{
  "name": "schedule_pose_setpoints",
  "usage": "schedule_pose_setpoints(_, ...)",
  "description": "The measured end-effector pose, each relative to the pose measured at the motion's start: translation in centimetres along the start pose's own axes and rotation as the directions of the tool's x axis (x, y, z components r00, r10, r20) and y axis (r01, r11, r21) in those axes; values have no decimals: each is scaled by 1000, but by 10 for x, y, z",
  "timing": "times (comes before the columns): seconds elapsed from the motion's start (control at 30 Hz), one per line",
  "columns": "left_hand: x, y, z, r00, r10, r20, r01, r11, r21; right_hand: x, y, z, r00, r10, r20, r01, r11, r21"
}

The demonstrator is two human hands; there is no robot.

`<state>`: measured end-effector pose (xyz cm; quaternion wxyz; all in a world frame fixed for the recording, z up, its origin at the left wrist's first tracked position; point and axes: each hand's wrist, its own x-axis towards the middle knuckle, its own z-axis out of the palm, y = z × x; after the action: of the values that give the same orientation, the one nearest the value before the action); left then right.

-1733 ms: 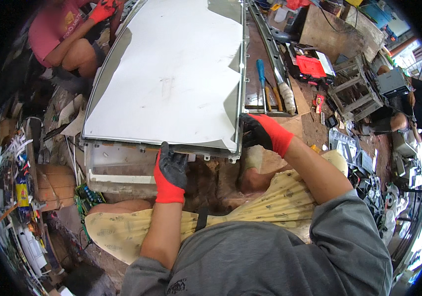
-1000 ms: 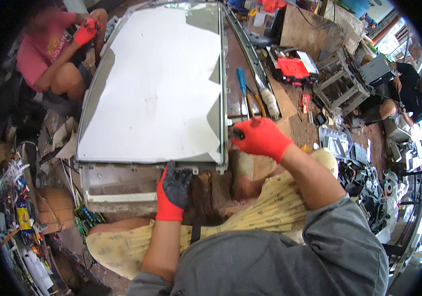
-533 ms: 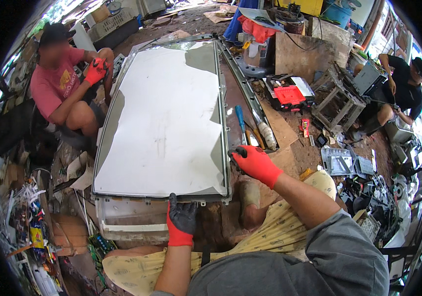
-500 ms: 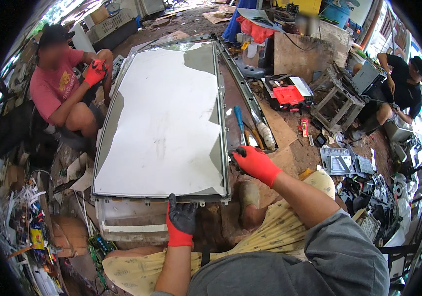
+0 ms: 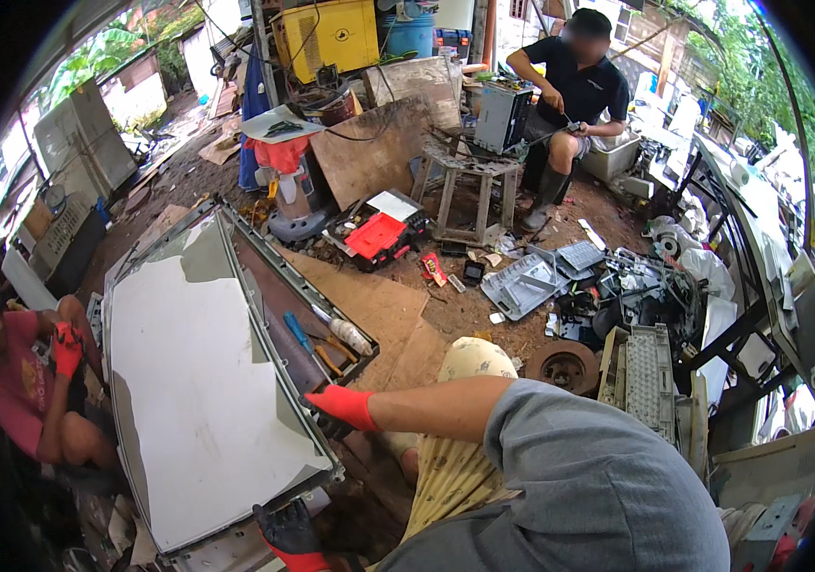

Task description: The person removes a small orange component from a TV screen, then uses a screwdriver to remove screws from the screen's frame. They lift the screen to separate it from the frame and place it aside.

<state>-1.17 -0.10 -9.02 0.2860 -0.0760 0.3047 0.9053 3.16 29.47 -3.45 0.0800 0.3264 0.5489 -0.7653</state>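
Observation:
A large flat screen panel (image 5: 207, 372) with a white sheet and a dark metal frame lies in front of me on the left. My left hand (image 5: 290, 534), in a red and black glove, is closed on its near edge. My right hand (image 5: 339, 406), gloved alike, is at the right edge of the frame, its fingers curled there and partly hidden. Just beyond it, a blue-handled screwdriver (image 5: 299, 331), an orange-handled tool (image 5: 329, 359) and a white wrapped roll (image 5: 350, 336) lie in a tray-like frame beneath the panel.
A person in a pink shirt (image 5: 21, 391) sits left of the panel. Another person in black (image 5: 574, 91) works on a metal case (image 5: 503, 116) beside a wooden stool (image 5: 469, 186). A red and black toolbox (image 5: 379, 234), a rusty disc (image 5: 562, 368) and plastic scrap (image 5: 522, 281) lie on the ground.
My view has swung to the right, so the panel now appears farther left. Both hands keep about the same places along the panel's edges.

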Motion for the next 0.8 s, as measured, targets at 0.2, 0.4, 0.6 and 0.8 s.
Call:
schedule_pose_setpoints(0.2,5,-3,-10,999,4,33,-3,1000,-26,-1,27,11,956,61,288,-137,958,251)
schedule_pose_setpoints(0.4,2,-10,7,998,24,-65,-23,1000,13,9,31,2,963,56,264,-121,965,234)
schedule_pose_setpoints(0.6,4,10,-3,999,29,-46,-28,999,24,4,16,16,991,-54,121,30,982,186)
schedule_pose_setpoints(0.8,4,14,-14,999,-3,37,4,1000,-17,6,6,20,996,52,66,-70,947,312)
